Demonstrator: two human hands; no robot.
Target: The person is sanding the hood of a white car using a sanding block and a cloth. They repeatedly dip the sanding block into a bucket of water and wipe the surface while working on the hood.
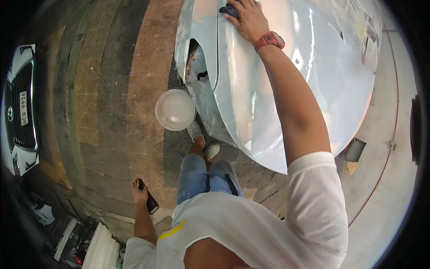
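Observation:
My right hand [251, 21] is stretched over a glossy pale car hood [242, 85], a red watch [271, 40] on its wrist. Its fingers are closed on a dark cloth or pad [230, 10] pressed against the panel near the hood's edge; its exact kind is unclear. Low at my left side, my left hand [140, 193] grips a black oblong thing [152, 204], bottle-like in shape, held away from the car. Clear plastic sheeting [208, 105] hangs below the hood beside an open gap in the front bodywork.
A round whitish bucket [176, 110] stands by my feet, close to the plastic sheeting. Ribbed mats [143, 89] cover the floor. Another white car [22, 112] faces in from the far left. White parts [102, 249] lie at the lower left. A dark square object [355, 150] sits beyond the hood at right.

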